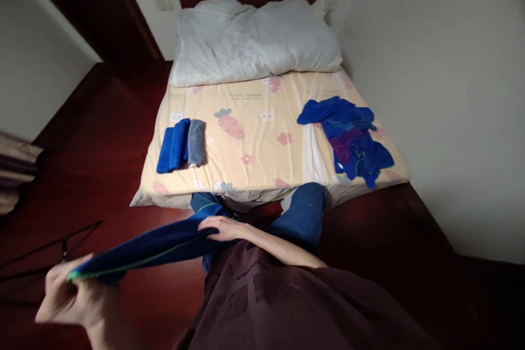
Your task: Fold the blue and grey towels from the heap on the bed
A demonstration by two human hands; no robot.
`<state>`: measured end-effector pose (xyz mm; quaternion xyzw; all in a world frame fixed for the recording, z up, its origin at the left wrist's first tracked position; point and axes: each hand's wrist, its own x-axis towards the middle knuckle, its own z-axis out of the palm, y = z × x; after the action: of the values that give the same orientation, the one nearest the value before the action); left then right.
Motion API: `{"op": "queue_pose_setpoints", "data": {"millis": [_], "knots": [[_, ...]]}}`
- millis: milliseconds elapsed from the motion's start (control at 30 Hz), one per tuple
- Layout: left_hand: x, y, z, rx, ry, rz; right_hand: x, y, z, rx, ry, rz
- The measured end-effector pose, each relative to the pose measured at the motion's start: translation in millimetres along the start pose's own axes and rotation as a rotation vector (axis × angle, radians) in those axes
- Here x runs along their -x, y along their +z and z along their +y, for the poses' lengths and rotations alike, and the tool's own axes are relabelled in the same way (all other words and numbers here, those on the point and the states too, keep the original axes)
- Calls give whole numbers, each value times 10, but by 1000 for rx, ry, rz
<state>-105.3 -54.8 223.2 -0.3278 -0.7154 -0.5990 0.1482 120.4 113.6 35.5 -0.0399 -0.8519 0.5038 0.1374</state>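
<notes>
A blue towel point(164, 243) with a bright green edge stretches in a long strip from the lower left to my lap. My left hand point(68, 290), slightly blurred, is closed around its far corner, out to the left above the floor. Over my thigh, my right hand point(223, 228) has its fingers curled over the other part of the towel; the thumb side is partly hidden. On the bed ahead, two rolled blue towels point(174, 145) lie side by side, with a rolled grey towel point(197, 143) touching them on the right.
A loose heap of blue cloths point(340, 115) with a purple cloth point(344, 145) lies at the bed's right side. The bed point(262, 147) has a yellow carrot-print sheet, with a folded pale quilt point(254, 44) at its head. Thin black bars point(64, 249) stand at the lower left.
</notes>
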Motion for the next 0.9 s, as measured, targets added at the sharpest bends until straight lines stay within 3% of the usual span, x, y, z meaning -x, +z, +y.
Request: {"op": "queue_pose_setpoints", "data": {"millis": [33, 100, 267, 367, 433, 567, 733, 900], "knots": [[22, 37, 6, 49, 54, 101, -35, 32, -8, -6, 0, 25], [47, 70, 10, 116, 142, 174, -120, 92, -19, -9, 26, 30], [91, -15, 20, 86, 161, 170, -189, 201, -54, -21, 30, -89], [146, -61, 14, 51, 119, 169, -119, 238, -134, 3, 54, 73], [185, -69, -1, 18, 82, 177, -91, 262, -179, 10, 42, 114], [239, -66, -30, 24, 37, 202, -142, 334, -147, -5, -56, -40], [262, -89, -63, 39, 51, 194, -222, 447, 4, 127, 34, -63], [295, -113, -128, 77, 70, 193, -232, 465, 32, 223, 63, -177]]}}
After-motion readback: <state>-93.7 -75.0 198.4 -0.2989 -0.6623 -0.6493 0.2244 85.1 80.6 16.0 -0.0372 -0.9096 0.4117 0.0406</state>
